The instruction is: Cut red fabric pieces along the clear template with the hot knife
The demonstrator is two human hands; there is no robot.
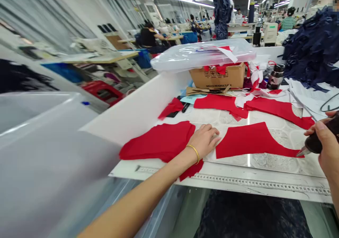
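Note:
My left hand, with a yellow bangle at the wrist, lies palm down at the right end of a stack of red fabric pieces. Its fingers are stretched out, slightly bent, toward a single red fabric piece that lies flat on the table. At the right edge, my right hand is wrapped around a black handheld tool with a metal tip. That tip meets the narrow right end of the single piece. The tool's back end is cut off by the frame, and its exact kind is unclear.
A measuring tape strip runs along the front edge of the white table. Farther back are more red pieces, a cardboard box under a clear plastic lid, and a dark jar. Dark blue fabric is heaped at right; a translucent bin stands left.

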